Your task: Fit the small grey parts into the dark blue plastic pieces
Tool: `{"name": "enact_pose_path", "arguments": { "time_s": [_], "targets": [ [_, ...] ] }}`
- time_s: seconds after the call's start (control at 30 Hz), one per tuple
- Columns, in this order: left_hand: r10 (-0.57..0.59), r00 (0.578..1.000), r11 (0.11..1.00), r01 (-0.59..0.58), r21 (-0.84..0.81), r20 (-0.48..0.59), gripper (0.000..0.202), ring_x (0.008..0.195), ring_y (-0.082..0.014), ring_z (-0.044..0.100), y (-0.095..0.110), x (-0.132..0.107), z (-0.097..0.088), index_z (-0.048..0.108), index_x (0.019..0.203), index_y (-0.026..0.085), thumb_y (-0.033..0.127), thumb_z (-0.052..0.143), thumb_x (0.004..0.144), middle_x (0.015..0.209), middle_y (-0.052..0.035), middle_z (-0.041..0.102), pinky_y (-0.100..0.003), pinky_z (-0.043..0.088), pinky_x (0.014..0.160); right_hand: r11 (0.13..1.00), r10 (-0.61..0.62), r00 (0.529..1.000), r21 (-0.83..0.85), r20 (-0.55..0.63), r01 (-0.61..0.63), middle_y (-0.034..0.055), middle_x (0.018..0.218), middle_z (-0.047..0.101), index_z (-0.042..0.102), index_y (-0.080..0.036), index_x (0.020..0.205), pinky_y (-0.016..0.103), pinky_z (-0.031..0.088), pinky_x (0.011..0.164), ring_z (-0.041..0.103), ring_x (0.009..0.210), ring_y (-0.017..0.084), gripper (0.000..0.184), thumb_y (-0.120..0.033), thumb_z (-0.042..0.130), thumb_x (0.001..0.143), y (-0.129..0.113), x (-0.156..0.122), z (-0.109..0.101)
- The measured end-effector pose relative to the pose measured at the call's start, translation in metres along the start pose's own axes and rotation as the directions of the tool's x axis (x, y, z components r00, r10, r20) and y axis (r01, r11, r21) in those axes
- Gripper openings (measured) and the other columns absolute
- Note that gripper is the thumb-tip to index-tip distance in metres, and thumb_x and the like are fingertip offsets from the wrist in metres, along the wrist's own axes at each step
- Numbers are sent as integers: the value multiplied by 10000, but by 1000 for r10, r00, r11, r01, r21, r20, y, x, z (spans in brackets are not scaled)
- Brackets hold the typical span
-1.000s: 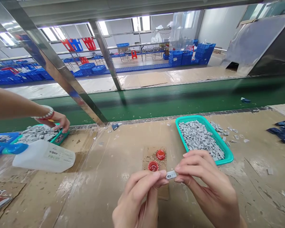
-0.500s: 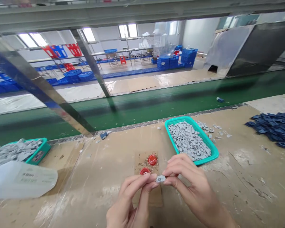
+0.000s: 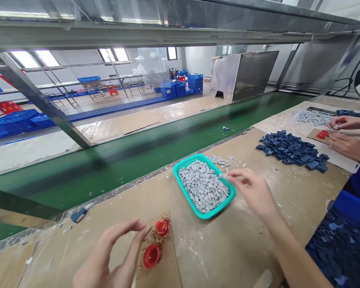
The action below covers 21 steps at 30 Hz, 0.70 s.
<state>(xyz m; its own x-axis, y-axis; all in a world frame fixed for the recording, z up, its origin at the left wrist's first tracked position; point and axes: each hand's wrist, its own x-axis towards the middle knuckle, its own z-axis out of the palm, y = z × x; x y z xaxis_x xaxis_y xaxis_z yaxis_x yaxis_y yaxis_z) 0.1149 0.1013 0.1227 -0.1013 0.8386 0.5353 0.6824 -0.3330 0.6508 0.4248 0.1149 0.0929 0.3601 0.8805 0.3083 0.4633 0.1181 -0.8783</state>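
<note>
Grey plastic pieces heap in our teal basket tray on the cardboard-covered bench. Our right hand pinches a small pale piece narrowly at the tray's rim; our left hand, half-open, hovers empty beside two red caps. Beyond, a green conveyor belt runs; far right lie blue pieces and a co-worker's hands.

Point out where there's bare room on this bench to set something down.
Bare bench lies below the teal basket, between the red caps and the right forearm; a smaller patch lies between the basket and the dark blue pieces. Crowded: around the left hand at the caps, and by a co-worker's hands.
</note>
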Motion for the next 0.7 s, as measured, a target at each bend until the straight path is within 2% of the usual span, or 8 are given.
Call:
{"name": "enact_pose_path", "arguments": {
  "time_s": [0.1, 0.17, 0.23, 0.3, 0.4, 0.5, 0.6, 0.7],
  "targets": [
    [31, 994, 995, -41, 94, 105, 270, 779, -213, 615, -23, 33, 7, 644, 894, 248, 448, 684, 718, 820, -16, 663, -327, 450, 756, 970, 47, 987, -231, -151, -81, 95, 955, 678, 712, -195, 903, 355, 471, 686, 603, 751, 222, 321, -476, 595, 804, 38, 34, -15],
    [60, 970, 993, -82, 86, 234, 266, 821, -220, 603, -40, 55, 25, 626, 928, 225, 423, 653, 754, 882, -37, 657, -338, 450, 770, 931, 23, 994, -360, -105, -60, 95, 935, 687, 718, -200, 897, 368, 456, 701, 599, 778, 242, 311, -459, 568, 816, 55, 49, -10],
    [98, 903, 987, -141, 72, 418, 211, 908, -237, 585, -54, 75, 49, 627, 933, 210, 373, 594, 803, 962, -61, 646, -355, 441, 807, 900, -7, 1000, -436, -22, -3, 91, 915, 694, 721, -196, 884, 376, 444, 739, 585, 870, 269, 286, -413, 541, 832, 65, 55, 2],
    [113, 847, 984, -167, 58, 520, 157, 951, -250, 575, -65, 88, 76, 653, 916, 212, 288, 593, 793, 977, -67, 643, -363, 434, 835, 890, -25, 999, -454, 31, 37, 90, 908, 696, 713, -182, 938, 387, 435, 777, 562, 934, 285, 284, -375, 537, 830, 71, 53, 14],
    [101, 808, 988, -151, 37, 581, 182, 982, -269, 556, -75, 98, 111, 680, 920, 197, 186, 599, 758, 981, -93, 637, -383, 419, 863, 891, -54, 998, -451, 25, 59, 80, 944, 689, 650, -180, 1117, 400, 433, 784, 537, 969, 296, 370, -387, 537, 831, 74, 45, 22],
    [74, 804, 996, -84, -10, 590, 154, 1010, -256, 530, -80, 102, 134, 674, 899, 170, 182, 561, 795, 965, -96, 623, -418, 394, 891, 900, -50, 998, -436, -29, 33, 60, 947, 684, 622, -223, 1152, 380, 449, 727, 536, 971, 292, 386, -429, 517, 843, 75, 38, 17],
    [32, 809, 994, 34, -101, 587, 90, 997, -238, 524, -79, 105, 139, 662, 803, 160, 203, 584, 788, 928, -75, 618, -424, 382, 901, 916, 2, 996, -399, -87, -36, 54, 922, 686, 638, -237, 1112, 363, 458, 688, 577, 855, 264, 368, -451, 524, 835, 74, 36, 9],
    [-40, 814, 950, 211, -232, 580, 97, 898, -229, 549, -70, 102, 125, 660, 761, 174, 261, 619, 768, 884, -72, 626, -375, 410, 857, 934, 20, 989, -350, -145, -70, 50, 919, 685, 658, -242, 1067, 343, 471, 664, 593, 728, 219, 344, -458, 530, 832, 70, 35, 5]
  ]
}}
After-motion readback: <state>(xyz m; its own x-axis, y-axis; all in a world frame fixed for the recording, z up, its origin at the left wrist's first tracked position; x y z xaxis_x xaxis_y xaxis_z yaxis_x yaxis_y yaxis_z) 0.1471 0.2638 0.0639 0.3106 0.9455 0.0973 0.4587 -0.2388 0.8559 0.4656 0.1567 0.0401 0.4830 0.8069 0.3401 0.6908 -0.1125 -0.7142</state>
